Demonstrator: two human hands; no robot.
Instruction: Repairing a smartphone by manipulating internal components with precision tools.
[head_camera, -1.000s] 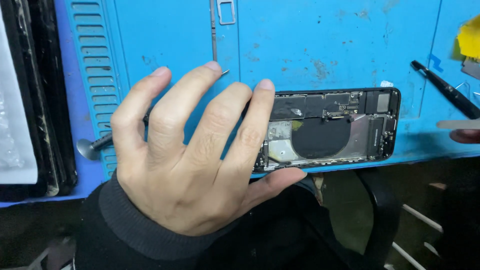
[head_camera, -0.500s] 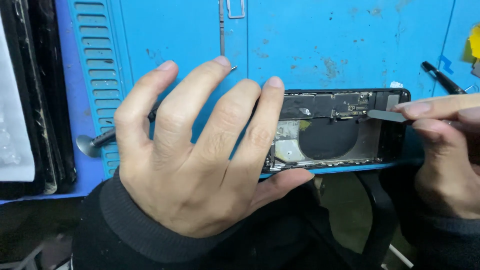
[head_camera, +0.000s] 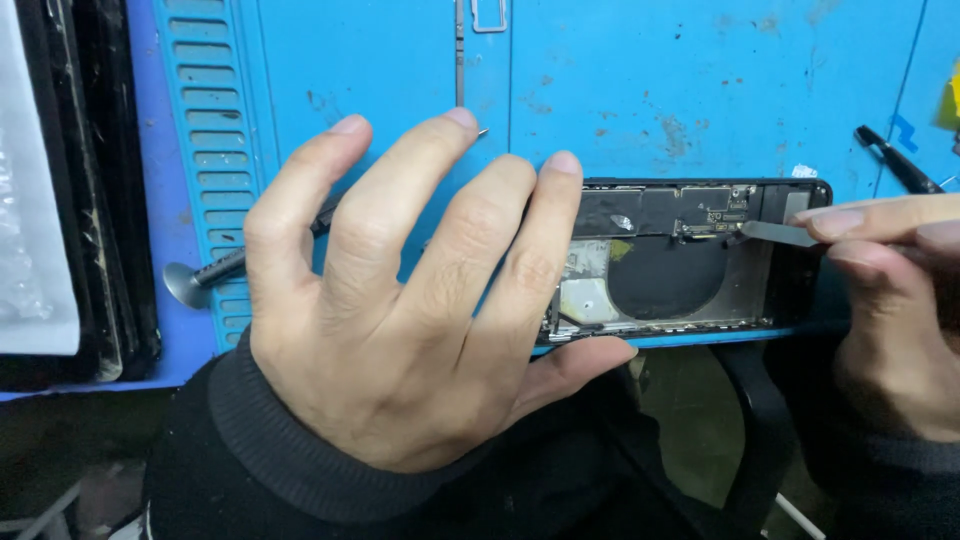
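Your metal pry tool (head_camera: 778, 233) has its tip right among the small connectors on the board of the opened phone (head_camera: 690, 258) — a slip or too much leverage there could, I think, gouge the board or tear a flex. The phone lies at the front edge of the blue mat (head_camera: 650, 90) on the bench. Your left hand (head_camera: 400, 320) is spread wide, fingers splayed, pressing down on the phone's left end and gripping nothing. Your right hand (head_camera: 890, 310) is pinched closed on the pry tool.
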